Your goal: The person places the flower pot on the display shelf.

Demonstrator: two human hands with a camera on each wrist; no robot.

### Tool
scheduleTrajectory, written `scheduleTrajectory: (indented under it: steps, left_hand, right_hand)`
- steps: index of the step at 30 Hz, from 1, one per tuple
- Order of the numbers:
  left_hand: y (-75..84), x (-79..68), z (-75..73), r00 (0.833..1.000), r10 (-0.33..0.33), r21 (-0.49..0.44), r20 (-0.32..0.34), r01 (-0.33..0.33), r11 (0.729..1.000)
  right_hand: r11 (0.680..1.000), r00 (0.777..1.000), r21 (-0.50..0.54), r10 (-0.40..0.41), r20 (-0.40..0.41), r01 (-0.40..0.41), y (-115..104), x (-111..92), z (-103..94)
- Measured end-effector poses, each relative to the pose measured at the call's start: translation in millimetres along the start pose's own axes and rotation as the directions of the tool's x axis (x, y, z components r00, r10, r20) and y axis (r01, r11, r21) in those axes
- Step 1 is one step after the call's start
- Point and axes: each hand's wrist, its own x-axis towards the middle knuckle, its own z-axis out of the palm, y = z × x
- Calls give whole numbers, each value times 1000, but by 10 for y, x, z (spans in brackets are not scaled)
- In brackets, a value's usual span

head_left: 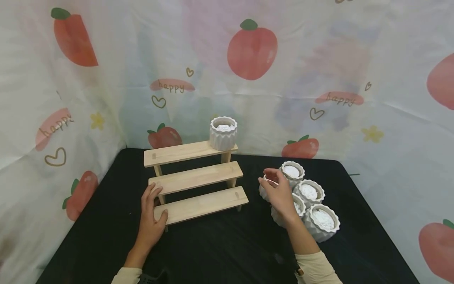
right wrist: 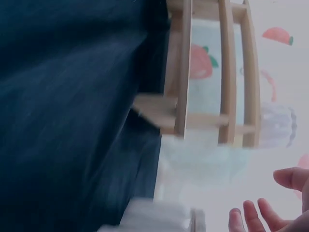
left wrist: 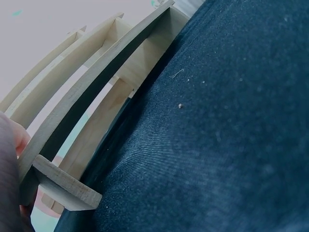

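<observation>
A three-tier wooden stand (head_left: 198,175) stands on the black-covered table. My left hand (head_left: 150,223) grips its left end, thumb at the lowest step and fingers up by the middle one. On the right end of the top step sits a white fluted pot (head_left: 223,136) with white filling. My right hand (head_left: 280,195) is over a cluster of similar pots and partly hides two of them. Its fingers (right wrist: 251,215) are spread with nothing between them in the right wrist view. Nearest to these fingertips is the leftmost pot (head_left: 263,193).
Beside and behind the right hand stand other white pots: a back pot (head_left: 292,170), a middle pot (head_left: 310,192) and a front pot (head_left: 320,223). A printed fabric backdrop (head_left: 205,47) with fruit and hearts rises behind the black cloth (head_left: 213,248).
</observation>
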Motion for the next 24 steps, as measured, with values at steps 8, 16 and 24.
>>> scheduleTrajectory:
  steps: [8,16,24]
  left_hand:
    - [-317,-66,2,1000,-8,33,10,8,999]
    - [-342,-48,-12,999,-23,26,36,22,999]
    - [-125,-12,-11,1000,-20,13,12,19,1000]
  right_hand:
    - [976,997,-210,43,-71,-57,158,-219,-493]
    - [915,975,-379,56,-217,-137,284,-490,-1044]
    - [847,967,-502,49,-251,-174,405,-660,-1286]
